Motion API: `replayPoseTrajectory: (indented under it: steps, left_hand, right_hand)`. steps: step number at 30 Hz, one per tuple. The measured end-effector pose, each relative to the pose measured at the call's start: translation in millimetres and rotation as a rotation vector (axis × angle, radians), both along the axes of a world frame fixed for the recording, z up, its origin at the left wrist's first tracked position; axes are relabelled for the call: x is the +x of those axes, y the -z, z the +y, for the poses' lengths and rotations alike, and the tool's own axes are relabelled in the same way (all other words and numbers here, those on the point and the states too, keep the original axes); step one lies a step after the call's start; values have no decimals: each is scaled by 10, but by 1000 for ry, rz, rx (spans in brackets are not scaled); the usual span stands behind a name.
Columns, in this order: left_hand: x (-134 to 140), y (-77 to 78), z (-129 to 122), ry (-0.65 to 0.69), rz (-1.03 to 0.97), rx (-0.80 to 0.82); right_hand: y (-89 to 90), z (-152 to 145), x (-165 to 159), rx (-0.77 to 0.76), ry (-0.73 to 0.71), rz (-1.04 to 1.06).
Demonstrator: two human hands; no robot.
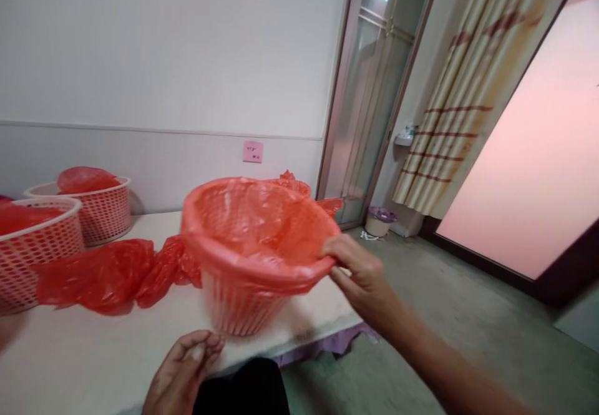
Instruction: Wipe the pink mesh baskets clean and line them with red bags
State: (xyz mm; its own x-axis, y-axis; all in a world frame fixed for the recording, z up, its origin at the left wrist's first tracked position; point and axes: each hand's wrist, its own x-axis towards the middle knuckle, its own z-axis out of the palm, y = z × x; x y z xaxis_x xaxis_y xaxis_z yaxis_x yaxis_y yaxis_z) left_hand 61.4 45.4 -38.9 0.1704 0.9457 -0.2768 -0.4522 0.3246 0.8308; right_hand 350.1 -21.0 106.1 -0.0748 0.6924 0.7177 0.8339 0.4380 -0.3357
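Observation:
A plastic basket with slatted sides stands tilted at the front of the white-covered table. It is lined with a red plastic bag, whose edge is folded over the rim all round. My right hand grips the bag-covered rim on the right side, thumb below and fingers on top. Low in front of the basket, apart from it, is my left hand. Its fingers are curled against the thumb, and nothing shows in them. Crumpled red plastic bags lie on the table left of the basket.
Two white perforated baskets with red bags stand at the table's left. More red plastic shows behind the lined basket. A pink note is on the wall. Right of the table, a small bin stands on the floor near a glass door.

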Motion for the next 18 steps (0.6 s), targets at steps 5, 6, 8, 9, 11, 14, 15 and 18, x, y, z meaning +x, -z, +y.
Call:
replayPoseTrajectory:
  steps: [5, 6, 8, 9, 11, 14, 15, 18]
  left_hand:
    - [405, 211, -87, 197, 30, 7]
    - [461, 252, -105, 211, 38, 4]
    - [542, 341, -133, 238, 46, -3]
    - [568, 390, -142, 253, 50, -3]
    - [595, 492, -146, 279, 58, 0]
    - [599, 622, -131, 286, 57, -15]
    - [598, 655, -126, 285, 49, -20]
    - [615, 744, -125, 278, 37, -35]
  right_hand:
    - [42, -551, 653, 84, 307, -108]
    - [97, -628, 766, 93, 354, -132]
    - [238, -739, 985, 100, 431, -165]
    - [321, -773, 1090, 100, 467, -172]
    - [497, -804, 1283, 86, 520, -171]
    - [758, -779, 1502, 42, 550, -144]
    - [837, -760, 1550, 27, 550, -136]
    - [1033, -693, 1630, -4, 533, -135]
